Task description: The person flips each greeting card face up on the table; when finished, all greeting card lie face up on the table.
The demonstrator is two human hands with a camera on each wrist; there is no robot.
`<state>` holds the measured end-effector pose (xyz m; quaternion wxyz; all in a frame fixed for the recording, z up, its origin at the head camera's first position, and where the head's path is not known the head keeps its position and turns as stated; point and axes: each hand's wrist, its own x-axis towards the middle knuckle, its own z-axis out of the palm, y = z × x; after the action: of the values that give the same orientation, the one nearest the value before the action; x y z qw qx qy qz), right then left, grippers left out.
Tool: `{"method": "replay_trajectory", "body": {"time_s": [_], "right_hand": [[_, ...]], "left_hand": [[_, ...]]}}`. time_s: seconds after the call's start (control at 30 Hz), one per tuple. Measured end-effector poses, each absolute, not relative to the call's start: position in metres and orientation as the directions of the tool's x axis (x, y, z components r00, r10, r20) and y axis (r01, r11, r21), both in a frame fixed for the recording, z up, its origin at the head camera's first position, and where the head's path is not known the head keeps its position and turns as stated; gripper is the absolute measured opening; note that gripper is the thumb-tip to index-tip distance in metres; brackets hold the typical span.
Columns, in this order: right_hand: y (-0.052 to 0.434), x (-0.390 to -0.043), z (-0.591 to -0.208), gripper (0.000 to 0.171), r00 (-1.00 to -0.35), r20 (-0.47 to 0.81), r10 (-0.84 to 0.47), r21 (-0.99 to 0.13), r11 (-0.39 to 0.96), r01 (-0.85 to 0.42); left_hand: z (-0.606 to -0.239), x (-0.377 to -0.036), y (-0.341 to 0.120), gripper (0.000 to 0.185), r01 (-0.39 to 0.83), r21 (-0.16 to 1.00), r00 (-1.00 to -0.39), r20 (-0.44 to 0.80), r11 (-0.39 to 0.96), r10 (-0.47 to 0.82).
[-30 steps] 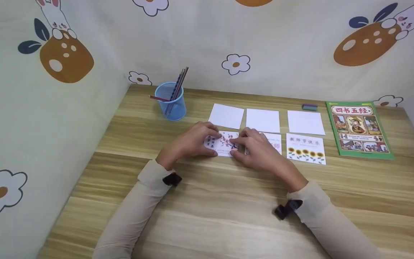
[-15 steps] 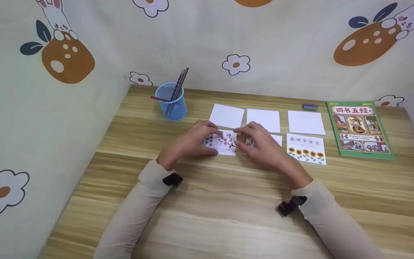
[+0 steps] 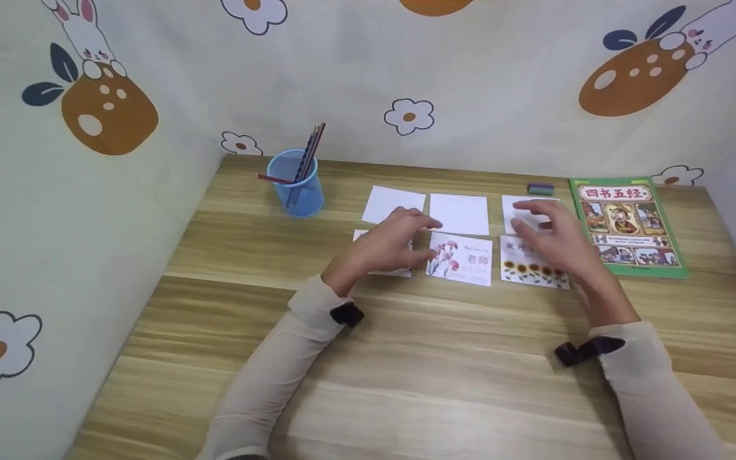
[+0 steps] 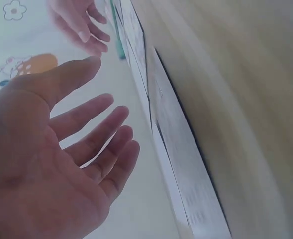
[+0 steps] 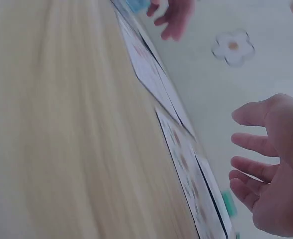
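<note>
The left hand [image 3: 386, 246] is hovering with fingers loosely spread over the leftmost printed card [image 3: 368, 254], holding nothing; only that card's edges are showing beneath it. The right hand [image 3: 556, 241] is hanging just above the sunflower card [image 3: 531, 268] at about 3 o'clock from the left hand, its fingers also spread and empty, as both wrist views are confirming.

Between the hands, the carnation card [image 3: 460, 258] is lying flat on the worktop [image 3: 406, 358]. At 12 o'clock from the printed row, three blank white cards [image 3: 459, 214] are sitting in a line.

These cards are looking thin, light and slightly stiff, probably slick on the wood; lifting one likely means sliding a fingertip under an edge or corner and pinching there, gently, to avoid creasing.

The carnation card is reading "老师". The green book [image 3: 623, 223] at 3 o'clock is titled "四书五经".
</note>
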<state>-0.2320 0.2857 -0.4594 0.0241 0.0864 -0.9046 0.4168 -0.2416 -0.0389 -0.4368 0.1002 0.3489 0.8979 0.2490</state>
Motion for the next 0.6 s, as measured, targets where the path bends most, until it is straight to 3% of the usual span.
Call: {"method": "replay_trajectory", "body": {"time_s": [0.23, 0.6], "right_hand": [[0.327, -0.228, -0.456, 0.057, -1.0, 0.006, 0.014, -0.753, 0.658, 0.005], [0.335, -0.229, -0.465, 0.053, -0.999, 0.038, -0.006, -0.716, 0.697, -0.031]], "left_hand": [[-0.439, -0.253, 0.025, 0.055, 0.572, 0.528, -0.741, 0.003, 0.628, 0.672], [-0.451, -0.277, 0.091, 0.068, 0.422, 0.578, -0.864, 0.024, 0.698, 0.503]]}}
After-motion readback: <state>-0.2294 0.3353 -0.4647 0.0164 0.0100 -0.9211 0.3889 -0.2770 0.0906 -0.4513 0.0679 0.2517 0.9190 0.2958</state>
